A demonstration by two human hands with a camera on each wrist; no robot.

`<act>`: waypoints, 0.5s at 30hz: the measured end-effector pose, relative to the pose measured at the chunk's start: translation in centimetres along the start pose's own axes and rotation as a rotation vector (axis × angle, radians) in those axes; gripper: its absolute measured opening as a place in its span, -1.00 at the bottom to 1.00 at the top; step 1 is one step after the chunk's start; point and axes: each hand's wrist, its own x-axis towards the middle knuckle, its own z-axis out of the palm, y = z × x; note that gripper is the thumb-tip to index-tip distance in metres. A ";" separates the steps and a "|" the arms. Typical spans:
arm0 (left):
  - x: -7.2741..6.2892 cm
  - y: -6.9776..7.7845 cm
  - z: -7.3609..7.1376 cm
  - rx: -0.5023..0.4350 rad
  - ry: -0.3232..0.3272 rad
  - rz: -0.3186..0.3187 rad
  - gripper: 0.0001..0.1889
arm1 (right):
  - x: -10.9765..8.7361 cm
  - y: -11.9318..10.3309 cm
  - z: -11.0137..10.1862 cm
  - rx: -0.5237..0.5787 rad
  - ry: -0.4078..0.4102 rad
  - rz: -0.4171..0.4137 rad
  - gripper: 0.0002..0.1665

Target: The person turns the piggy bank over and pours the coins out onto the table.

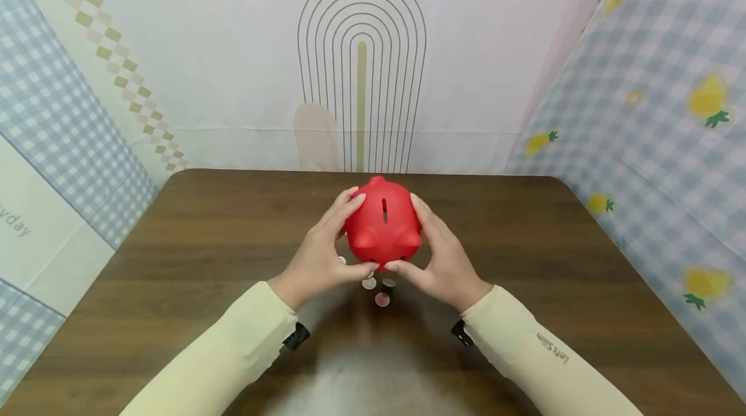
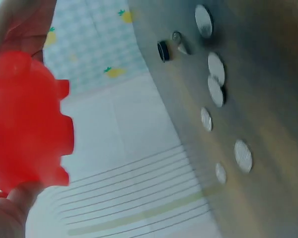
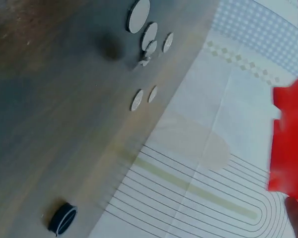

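Observation:
A red piggy bank (image 1: pixel 384 225) is held up off the tabletop between both hands, its coin slot facing up in the head view. My left hand (image 1: pixel 320 257) grips its left side, thumb at the near end. From the right, my right hand (image 1: pixel 445 260) holds it the same way, the thumbs nearly meeting. Under it several coins (image 2: pixel 243 155) are scattered on the wood, some overlapping; in the head view only a few, such as one coin (image 1: pixel 382 299), show below the bank. A small round black cap (image 3: pixel 63 218) lies apart from the coins.
The brown wooden table (image 1: pixel 233 221) reaches back to a white cloth (image 1: pixel 233 79) with an arch pattern. Blue checked cloths hang at the left and right sides. A small shiny piece (image 2: pixel 179 42), its kind unclear, lies near the black cap.

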 end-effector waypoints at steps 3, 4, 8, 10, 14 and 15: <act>0.4 -0.5 0.0 -0.020 -0.052 -0.113 -0.10 | 0.3 0.1 0.2 0.078 -0.069 0.141 0.07; 0.4 -0.9 0.0 -0.050 -0.092 -0.201 -0.11 | 0.3 0.1 0.3 0.116 -0.122 0.240 0.04; 0.3 -1.9 0.2 -0.147 -0.187 -0.499 -0.14 | 0.0 -0.3 0.8 0.182 -0.273 0.549 -0.05; 0.0 -1.6 0.2 -0.164 -0.159 -0.441 -0.13 | -0.2 -0.4 0.7 0.167 -0.235 0.473 -0.02; -0.2 -0.7 0.1 -0.079 -0.046 -0.123 -0.09 | -0.2 -0.3 0.4 0.051 -0.076 0.148 0.09; -0.3 -0.7 0.1 -0.061 -0.032 -0.108 -0.09 | -0.2 -0.2 0.4 0.039 -0.061 0.125 0.09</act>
